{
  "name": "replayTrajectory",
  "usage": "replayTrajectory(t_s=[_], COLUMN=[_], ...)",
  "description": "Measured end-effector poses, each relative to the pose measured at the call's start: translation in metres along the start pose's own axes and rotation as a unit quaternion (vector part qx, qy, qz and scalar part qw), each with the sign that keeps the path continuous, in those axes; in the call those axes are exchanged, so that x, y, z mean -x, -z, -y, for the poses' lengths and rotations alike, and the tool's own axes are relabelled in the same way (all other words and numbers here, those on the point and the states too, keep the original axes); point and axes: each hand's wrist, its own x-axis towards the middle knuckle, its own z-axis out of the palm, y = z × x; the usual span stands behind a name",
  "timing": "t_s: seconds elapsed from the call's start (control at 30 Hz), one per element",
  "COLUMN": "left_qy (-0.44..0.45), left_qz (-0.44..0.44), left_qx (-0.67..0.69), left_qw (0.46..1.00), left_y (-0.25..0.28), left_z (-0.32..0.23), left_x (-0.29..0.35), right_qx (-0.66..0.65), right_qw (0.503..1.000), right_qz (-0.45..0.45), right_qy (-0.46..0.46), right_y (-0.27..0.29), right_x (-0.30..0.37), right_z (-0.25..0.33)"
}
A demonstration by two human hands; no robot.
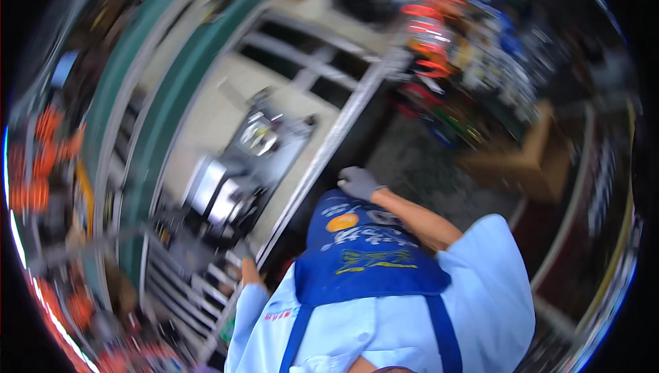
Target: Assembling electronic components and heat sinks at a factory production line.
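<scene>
My right hand point(358, 182), in a grey glove, is in front of me at the far edge of my blue apron point(391, 270). Its fingers look curled closed, and whatever they may hold is hidden. At the bench's near edge, my left hand point(244, 251) is small and smeared by motion, so its fingers cannot be read. Just beyond it on the bench is a metal machine fixture point(264, 141) on a grey plate. Beside the fixture is a blurred silver and black unit point(214, 191).
The pale bench point(206, 115) has a metal rim running diagonally past my left side. Slatted metal rails point(182, 284) are at lower left. Red-orange coils point(429, 36) hang at the upper right. A cardboard box point(528, 163) stands to the right. Green rails point(171, 74) lie behind the bench.
</scene>
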Motion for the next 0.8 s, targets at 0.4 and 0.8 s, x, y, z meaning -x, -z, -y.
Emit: replayTrajectory(t_s=[0.4,0.8], left_qy=[-0.054,-0.687], left_qz=[0.184,0.098], left_qx=[0.314,-0.133], left_qw=[0.93,0.707], left_y=[0.033,0.118], left_z=[-0.251,-0.569], left_x=[-0.04,0.036], right_qx=[-0.121,-0.236], right_qw=[0.924,0.729], right_qz=[-0.205,-0.291], right_qy=[-0.3,-0.573], right_y=[-0.028,-0.249], right_x=[0.217,0.49], right_z=[-0.209,-0.351])
